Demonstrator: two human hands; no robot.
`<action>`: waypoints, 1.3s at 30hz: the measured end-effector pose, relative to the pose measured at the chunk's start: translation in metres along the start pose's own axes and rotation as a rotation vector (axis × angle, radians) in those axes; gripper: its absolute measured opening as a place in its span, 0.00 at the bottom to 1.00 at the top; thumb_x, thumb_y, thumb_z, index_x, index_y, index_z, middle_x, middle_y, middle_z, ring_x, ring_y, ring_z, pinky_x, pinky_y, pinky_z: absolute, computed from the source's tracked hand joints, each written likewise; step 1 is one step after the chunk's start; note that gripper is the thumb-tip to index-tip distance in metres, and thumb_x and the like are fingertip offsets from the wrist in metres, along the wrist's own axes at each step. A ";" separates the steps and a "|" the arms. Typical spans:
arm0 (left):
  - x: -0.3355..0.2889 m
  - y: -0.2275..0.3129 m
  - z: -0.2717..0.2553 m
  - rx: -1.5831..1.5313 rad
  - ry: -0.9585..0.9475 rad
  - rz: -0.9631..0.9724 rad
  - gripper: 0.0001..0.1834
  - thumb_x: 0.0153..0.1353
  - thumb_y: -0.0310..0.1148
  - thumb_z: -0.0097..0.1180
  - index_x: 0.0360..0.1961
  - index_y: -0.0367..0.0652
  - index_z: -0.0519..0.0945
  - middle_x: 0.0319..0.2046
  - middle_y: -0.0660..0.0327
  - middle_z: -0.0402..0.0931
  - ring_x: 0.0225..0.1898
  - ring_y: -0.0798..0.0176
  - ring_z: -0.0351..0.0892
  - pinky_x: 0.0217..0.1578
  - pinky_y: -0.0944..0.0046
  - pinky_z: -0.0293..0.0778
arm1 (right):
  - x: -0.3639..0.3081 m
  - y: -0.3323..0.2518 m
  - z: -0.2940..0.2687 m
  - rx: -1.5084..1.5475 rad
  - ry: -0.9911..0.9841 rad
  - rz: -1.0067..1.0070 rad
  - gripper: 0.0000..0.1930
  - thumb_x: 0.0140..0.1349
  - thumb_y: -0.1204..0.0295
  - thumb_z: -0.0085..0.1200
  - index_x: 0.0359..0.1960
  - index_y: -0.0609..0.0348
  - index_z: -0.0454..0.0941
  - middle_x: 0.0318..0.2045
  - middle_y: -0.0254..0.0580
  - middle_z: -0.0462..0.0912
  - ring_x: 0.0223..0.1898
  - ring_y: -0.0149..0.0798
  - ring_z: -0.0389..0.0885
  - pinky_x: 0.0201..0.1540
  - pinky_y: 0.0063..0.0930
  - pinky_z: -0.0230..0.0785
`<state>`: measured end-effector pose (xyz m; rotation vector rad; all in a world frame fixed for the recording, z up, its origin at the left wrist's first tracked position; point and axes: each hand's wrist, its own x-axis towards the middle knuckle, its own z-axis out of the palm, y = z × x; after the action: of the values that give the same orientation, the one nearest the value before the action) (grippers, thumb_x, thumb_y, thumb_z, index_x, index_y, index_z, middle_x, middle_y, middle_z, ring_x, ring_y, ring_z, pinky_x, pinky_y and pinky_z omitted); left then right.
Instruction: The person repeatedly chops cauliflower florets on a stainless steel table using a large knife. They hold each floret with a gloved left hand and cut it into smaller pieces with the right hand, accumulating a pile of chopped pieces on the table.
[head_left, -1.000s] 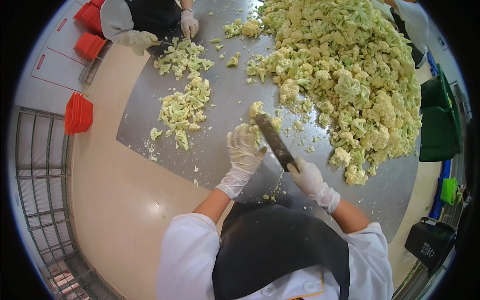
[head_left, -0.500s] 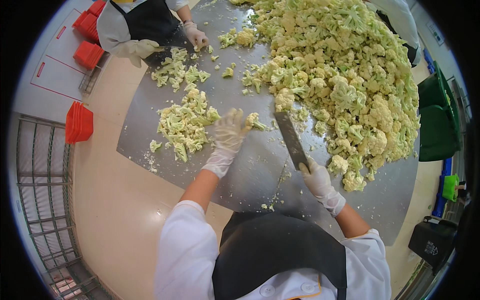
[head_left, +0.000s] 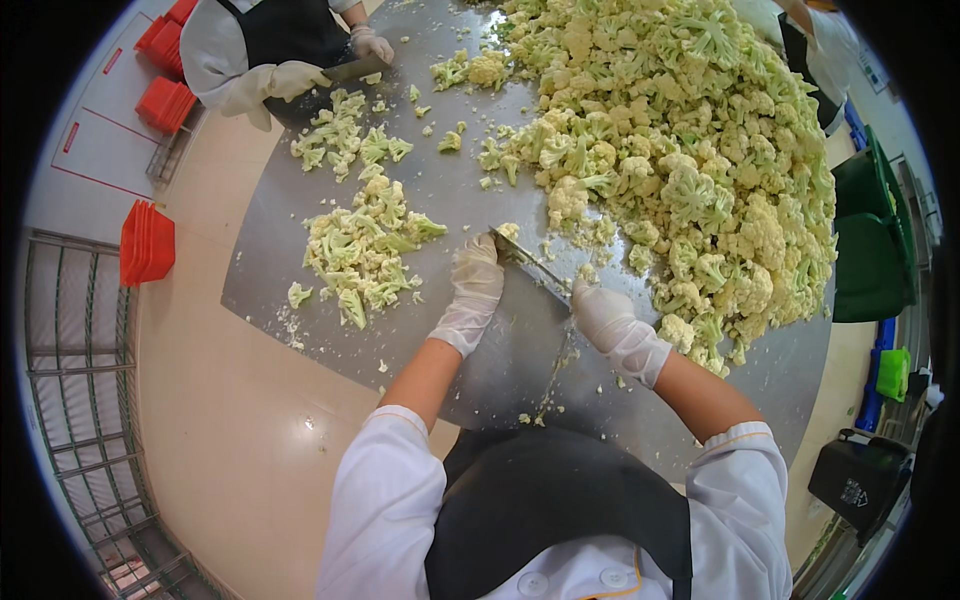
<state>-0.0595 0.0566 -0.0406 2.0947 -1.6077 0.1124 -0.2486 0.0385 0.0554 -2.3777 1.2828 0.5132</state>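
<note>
My right hand point(head_left: 610, 322), in a thin white glove, grips the handle of a cleaver point(head_left: 530, 263) whose blade lies low over the steel table point(head_left: 500, 370). My left hand point(head_left: 475, 283), also gloved, rests flat on the table just left of the blade, fingers together, holding nothing. A small floret piece point(head_left: 508, 231) sits at the blade's far tip. A small pile of cut cauliflower point(head_left: 362, 250) lies to the left of my left hand. A large heap of whole cauliflower florets point(head_left: 690, 150) covers the table's right side.
Across the table another person point(head_left: 270, 50) in gloves and a dark apron cuts with a knife point(head_left: 355, 70) beside a second cut pile point(head_left: 345, 140). Red crates point(head_left: 147, 243) stand on the floor at left near a wire rack point(head_left: 75, 400). Green bins point(head_left: 865, 240) stand at right.
My left hand pushed cut pieces to the left pile, then came back beside the blade. The cleaver has tipped down from an upright slant toward the table.
</note>
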 end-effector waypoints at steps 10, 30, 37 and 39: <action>-0.004 0.035 -0.011 -0.024 0.021 0.402 0.25 0.46 0.38 0.52 0.47 0.47 0.64 0.49 0.59 0.60 0.51 0.53 0.57 0.52 0.49 0.47 | -0.022 0.026 0.002 0.423 0.165 0.170 0.11 0.56 0.66 0.42 0.33 0.61 0.71 0.25 0.54 0.76 0.28 0.51 0.76 0.32 0.39 0.68; 0.038 0.038 0.010 -1.145 -0.647 -0.626 0.15 0.57 0.38 0.46 0.41 0.40 0.70 0.24 0.58 0.74 0.17 0.69 0.71 0.14 0.71 0.66 | -0.058 0.065 0.034 0.600 0.499 0.164 0.13 0.54 0.64 0.48 0.24 0.62 0.68 0.14 0.56 0.71 0.19 0.56 0.71 0.21 0.42 0.62; -0.042 0.020 -0.044 -1.029 -0.670 -0.896 0.17 0.57 0.40 0.46 0.41 0.39 0.69 0.23 0.57 0.75 0.18 0.68 0.73 0.16 0.73 0.68 | -0.071 0.028 0.034 0.387 0.333 -0.058 0.10 0.55 0.65 0.45 0.25 0.59 0.66 0.11 0.50 0.71 0.16 0.52 0.72 0.18 0.42 0.63; -0.051 0.021 -0.047 -0.849 -0.574 -0.811 0.17 0.57 0.41 0.46 0.41 0.38 0.68 0.25 0.55 0.75 0.22 0.63 0.74 0.21 0.69 0.70 | -0.070 0.020 0.035 0.303 0.285 -0.098 0.10 0.55 0.65 0.44 0.24 0.59 0.66 0.11 0.49 0.72 0.16 0.51 0.73 0.19 0.41 0.65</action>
<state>-0.0835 0.1182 -0.0108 1.9251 -0.6723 -1.2858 -0.3067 0.0950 0.0567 -2.2942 1.2473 -0.0521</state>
